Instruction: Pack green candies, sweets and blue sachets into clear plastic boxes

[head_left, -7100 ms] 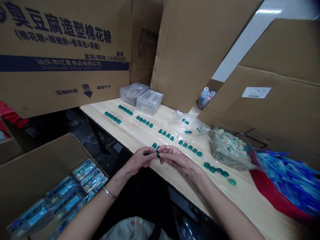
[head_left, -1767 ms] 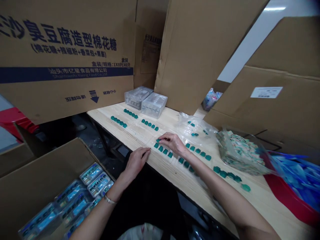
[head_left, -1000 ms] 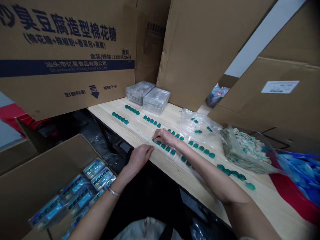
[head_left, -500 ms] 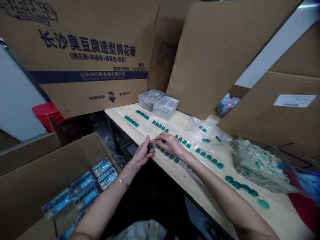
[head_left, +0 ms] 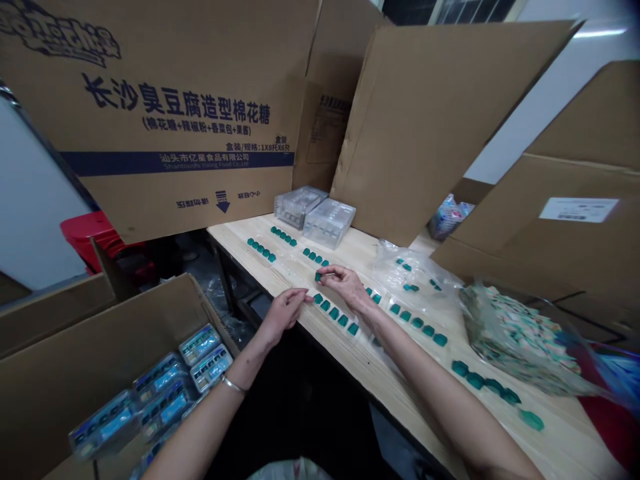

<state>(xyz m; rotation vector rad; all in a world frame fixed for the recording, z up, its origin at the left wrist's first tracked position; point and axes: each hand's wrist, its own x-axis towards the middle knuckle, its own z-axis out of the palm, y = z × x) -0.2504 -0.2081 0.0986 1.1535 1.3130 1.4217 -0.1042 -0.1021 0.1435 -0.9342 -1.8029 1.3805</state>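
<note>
in the head view, the left hand (head_left: 283, 315) rests at the near edge of the table (head_left: 350, 363), and its fingers (head_left: 295, 298) lie pressed together, extended, pinching nothing. a metal bangle (head_left: 233, 383) encircles the left wrist. the right hand (head_left: 347, 285) is above the middle of the table, and its fingers (head_left: 333, 271) curl together, with the tips pinching a teal moulded piece (head_left: 318, 276). that piece sits just beyond the near end of a row of teal moulded pieces (head_left: 334, 314), which lies on the table between both hands and the near edge. two clear plastic trays (head_left: 315, 217) stand at the far edge of the table. a clear plastic bag (head_left: 413, 273) and a bulging bag of printed packets (head_left: 515, 343) lie on the table's right end. an open cardboard box (head_left: 100, 333) holding blue-labelled packs (head_left: 105, 423) stands left of the table.
</note>
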